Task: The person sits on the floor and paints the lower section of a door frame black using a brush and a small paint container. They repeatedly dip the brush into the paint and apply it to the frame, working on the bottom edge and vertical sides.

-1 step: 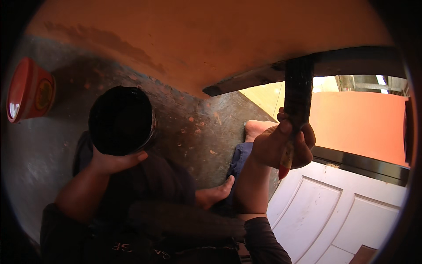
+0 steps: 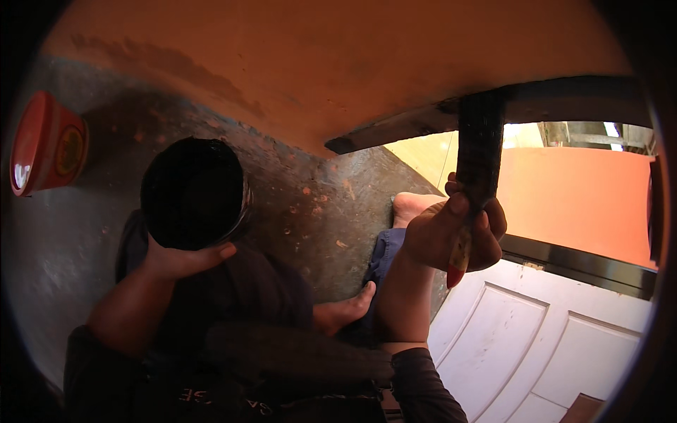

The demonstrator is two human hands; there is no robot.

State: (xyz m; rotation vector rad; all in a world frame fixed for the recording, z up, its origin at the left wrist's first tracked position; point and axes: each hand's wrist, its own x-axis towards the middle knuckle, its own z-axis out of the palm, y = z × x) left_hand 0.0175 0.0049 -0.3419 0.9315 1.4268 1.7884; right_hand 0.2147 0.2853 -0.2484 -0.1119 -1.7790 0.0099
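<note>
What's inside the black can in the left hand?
The black can, held from below by the left hand, shows only a dark opening. Any contents, or how full it is, cannot be told: the interior is in shadow.

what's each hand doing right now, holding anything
Left hand: closed around the bottom of a black can.
Right hand: closed on a brush handle, brush on a dark bar.

Left hand (image 2: 185, 259) at eight o'clock, palm up, fingers cupped in an open grip. Right hand (image 2: 451, 236) at three o'clock, forearm raised, fingers curled in a tight fist.
</note>
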